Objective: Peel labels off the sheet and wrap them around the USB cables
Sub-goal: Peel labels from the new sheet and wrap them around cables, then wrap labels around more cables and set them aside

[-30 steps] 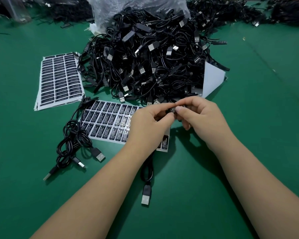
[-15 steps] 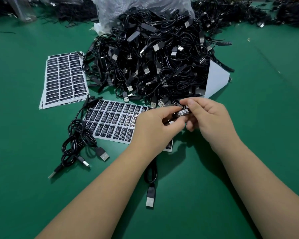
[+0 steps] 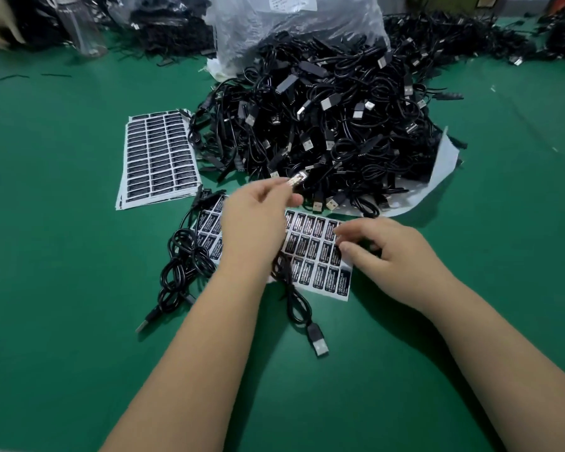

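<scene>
USB cable [image 3: 296, 298] hangs from the left hand [image 3: 258, 223], whose grip is pinched on the labelled stretch near one end [image 3: 296, 181], held up in front of the cable heap; the rest of the cord trails down across the label sheet [image 3: 317, 252] and ends in a plug [image 3: 318, 344] lying on the table [image 3: 62, 353]. The right hand [image 3: 392, 256] hovers low over the right edge of that sheet, fingers loosely curled with the tips at the labels; whether they already pinch one I cannot tell. The sheet lies flat, rows of black labels on white backing, partly covered by the left hand. A second stack of label sheets [image 3: 159, 158] sits farther left, just beside the heap. A coiled black cable [image 3: 180, 272] rests at the near sheet's left edge. Behind, a big pile of black USB cables [image 3: 323, 125] spills from a clear plastic bag [image 3: 294, 24] and lies partly on a white sheet [image 3: 437, 181] curling up at its right. The table is covered in a green mat, with more dark cable heaps [image 3: 470, 37] along its far edge and a clear plastic piece [image 3: 82, 34] at far left.
</scene>
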